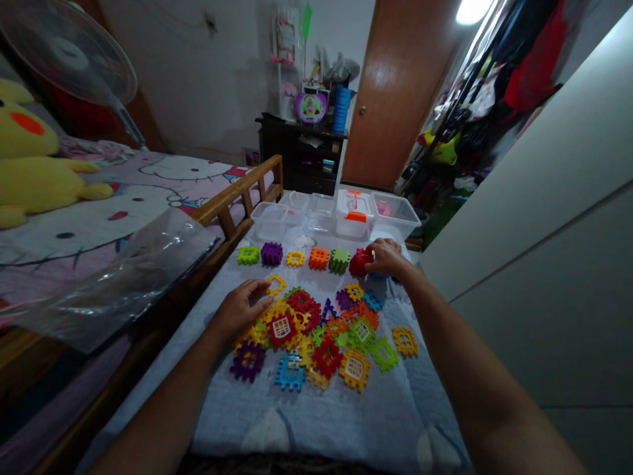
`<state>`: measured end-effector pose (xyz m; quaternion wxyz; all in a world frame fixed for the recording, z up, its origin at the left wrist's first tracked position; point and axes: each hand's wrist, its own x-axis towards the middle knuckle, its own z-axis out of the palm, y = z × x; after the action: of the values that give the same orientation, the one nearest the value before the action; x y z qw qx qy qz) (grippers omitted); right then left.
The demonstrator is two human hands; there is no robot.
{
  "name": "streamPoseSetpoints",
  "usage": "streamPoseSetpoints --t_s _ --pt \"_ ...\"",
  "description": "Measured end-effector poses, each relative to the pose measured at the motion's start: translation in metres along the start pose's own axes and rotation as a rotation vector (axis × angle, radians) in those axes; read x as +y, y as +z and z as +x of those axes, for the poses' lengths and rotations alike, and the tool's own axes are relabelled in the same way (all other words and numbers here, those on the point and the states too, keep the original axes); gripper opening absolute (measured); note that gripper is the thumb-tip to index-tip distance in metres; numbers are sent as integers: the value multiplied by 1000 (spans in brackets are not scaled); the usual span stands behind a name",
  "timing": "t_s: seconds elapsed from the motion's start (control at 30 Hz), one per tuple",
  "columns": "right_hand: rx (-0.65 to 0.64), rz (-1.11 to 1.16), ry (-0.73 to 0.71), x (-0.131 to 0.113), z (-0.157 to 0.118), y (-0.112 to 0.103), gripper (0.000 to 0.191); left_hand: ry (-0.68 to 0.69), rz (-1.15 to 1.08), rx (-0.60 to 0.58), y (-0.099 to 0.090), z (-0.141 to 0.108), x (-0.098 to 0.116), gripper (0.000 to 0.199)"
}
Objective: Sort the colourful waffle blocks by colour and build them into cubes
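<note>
My right hand (386, 258) reaches to the far side of the pile, its fingers on a red plastic interlocking block (359, 263). My left hand (241, 309) rests at the left edge of the heap, with its fingertips near a yellow square frame piece (277, 284). The heap of colourful waffle-shaped building pieces (316, 336) lies between my hands. Some have white window inserts. Beyond it stands a row of joined blocks, including a green one (248, 255), a purple one (271, 253), and an orange one (319, 258).
Everything lies on a pale blue patterned cloth (316, 415) on a bed. Clear plastic storage boxes (395, 216) stand beyond the pieces. A wooden bed rail (232, 196) and a crumpled plastic sheet (123, 284) lie left, and a white wardrobe panel (539, 218) stands right.
</note>
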<state>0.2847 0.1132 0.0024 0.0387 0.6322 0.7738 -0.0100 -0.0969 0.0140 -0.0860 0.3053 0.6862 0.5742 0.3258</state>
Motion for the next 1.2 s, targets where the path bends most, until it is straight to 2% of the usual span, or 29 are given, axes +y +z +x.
streamPoseSetpoints --t_s 0.17,0.3,0.5,0.6,0.7,0.83,0.93,1.03,1.2 --pt "-25 -29 -12 3 3 4 45 45 34 2 -1 -2 0 46" --pt "12 -11 -23 6 1 10 49 66 63 -7 -2 -2 2 43" --pt "73 28 -20 5 2 17 41 69 43 6 -3 -2 8 41" --pt "105 42 -8 4 -1 13 48 56 33 1 -4 -3 10 42" --pt "211 98 22 8 -15 6 57 51 31 0 -4 -4 10 43" --pt "370 263 73 16 -55 6 46 63 30 5 -3 -4 10 43" --pt "322 393 37 16 -91 23 33 59 38 8 -4 -4 12 44" --pt "253 417 63 7 -114 50 30 46 58 3 -4 -4 14 45" --pt "200 383 111 -9 -118 79 33 31 31 11 -4 -4 14 46"
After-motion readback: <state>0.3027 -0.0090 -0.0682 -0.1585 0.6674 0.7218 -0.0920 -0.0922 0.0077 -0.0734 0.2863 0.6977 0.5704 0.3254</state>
